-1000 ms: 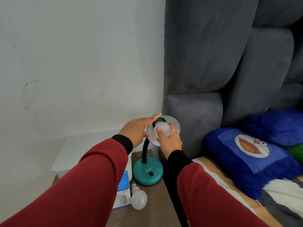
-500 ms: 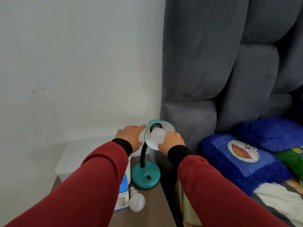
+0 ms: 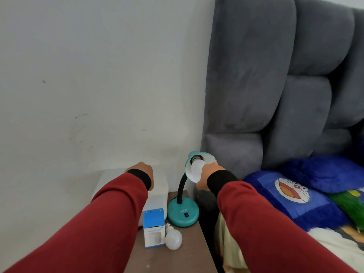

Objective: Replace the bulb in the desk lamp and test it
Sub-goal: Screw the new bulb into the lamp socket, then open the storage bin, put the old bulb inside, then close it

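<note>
A teal desk lamp (image 3: 182, 213) with a black gooseneck stands on a small wooden bedside table (image 3: 173, 257). Its shade (image 3: 208, 157) tilts toward me. A white bulb (image 3: 197, 167) sits in the socket, and my right hand (image 3: 208, 174) grips it from the right. My left hand (image 3: 142, 170) hovers to the left of the shade, apart from it, fingers curled with nothing in them. A second white bulb (image 3: 173, 238) lies on the table beside a blue and white bulb box (image 3: 154, 227).
A white plastic container (image 3: 157, 196) stands behind the box against the white wall. A grey padded headboard (image 3: 266, 85) rises right of the lamp. Blue plush cushions (image 3: 295, 196) lie on the bed at the right.
My left hand has let go of the lamp shade and drawn back to the left, fingers curling. My right hand has stayed on the bulb and rotated its grip.
</note>
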Available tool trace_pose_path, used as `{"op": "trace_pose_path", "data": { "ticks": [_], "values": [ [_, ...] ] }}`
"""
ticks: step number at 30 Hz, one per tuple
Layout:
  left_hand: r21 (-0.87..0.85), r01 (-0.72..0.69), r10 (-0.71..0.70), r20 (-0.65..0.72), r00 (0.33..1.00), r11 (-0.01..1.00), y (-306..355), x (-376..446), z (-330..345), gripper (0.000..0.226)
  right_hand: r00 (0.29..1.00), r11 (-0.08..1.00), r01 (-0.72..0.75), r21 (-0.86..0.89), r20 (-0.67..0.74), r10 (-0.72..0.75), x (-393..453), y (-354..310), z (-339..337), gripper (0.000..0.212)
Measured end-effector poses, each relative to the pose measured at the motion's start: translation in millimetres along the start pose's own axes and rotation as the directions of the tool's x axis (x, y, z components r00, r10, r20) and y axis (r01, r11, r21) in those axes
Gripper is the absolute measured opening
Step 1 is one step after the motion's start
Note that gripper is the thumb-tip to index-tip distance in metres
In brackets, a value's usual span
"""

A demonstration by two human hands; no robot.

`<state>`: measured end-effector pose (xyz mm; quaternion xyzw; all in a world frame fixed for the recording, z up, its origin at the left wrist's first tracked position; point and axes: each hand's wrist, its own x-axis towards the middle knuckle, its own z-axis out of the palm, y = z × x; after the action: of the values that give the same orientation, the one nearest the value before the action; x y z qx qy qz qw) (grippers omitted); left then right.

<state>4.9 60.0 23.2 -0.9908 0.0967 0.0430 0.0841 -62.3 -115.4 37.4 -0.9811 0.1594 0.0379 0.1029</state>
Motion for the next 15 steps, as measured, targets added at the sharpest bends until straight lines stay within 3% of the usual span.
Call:
{"op": "trace_pose_path", "data": {
  "ticks": [6, 10, 15],
  "values": [
    [-0.02, 0.088, -0.088, 0.006, 0.996, 0.996, -53.4, -29.9, -3.3, 0.027, 0.998, 0.997, 0.039, -0.062, 0.044, -0.036, -15.6, -26.5, -3.6, 0.066],
    [-0.025, 0.172, -0.171, 0.011, 0.985, 0.985, -96.0, -42.6, 0.5, 0.027, 0.995, 0.982, 0.093, -0.163, 0.042, -0.088, -19.8, -49.6, -1.2, 0.051],
    [-0.03, 0.242, -0.241, 0.037, 0.97, 0.97, -139.1, -42.5, 15.2, 0.03, 0.985, 0.977, 0.143, -0.156, 0.119, -0.125, -9.8, -82.9, 13.7, 0.041]
  ]
}}
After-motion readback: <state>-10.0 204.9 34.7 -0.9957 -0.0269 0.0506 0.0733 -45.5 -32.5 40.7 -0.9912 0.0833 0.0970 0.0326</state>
